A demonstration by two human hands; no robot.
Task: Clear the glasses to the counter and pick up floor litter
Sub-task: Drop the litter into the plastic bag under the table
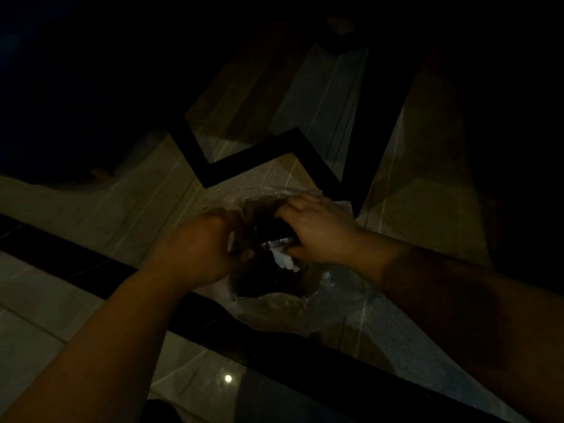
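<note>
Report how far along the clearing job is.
Done: cannot tell; no glasses or counter show in this dark view. In hand: left hand and right hand both grip a clear plastic bag over the tiled floor, white scrap inside. Left: cannot tell.

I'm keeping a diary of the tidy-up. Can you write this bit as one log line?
place: dim tiled floor | left hand: closed on clear plastic bag | right hand: gripping bag, crumpled litter inside | glasses: unseen

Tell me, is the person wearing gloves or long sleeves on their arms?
No. The left hand and right hand are bare, with no gloves. Both forearms are bare too, with no sleeves in view. No watch, ring or bracelet shows, though the picture is very dark.
</note>
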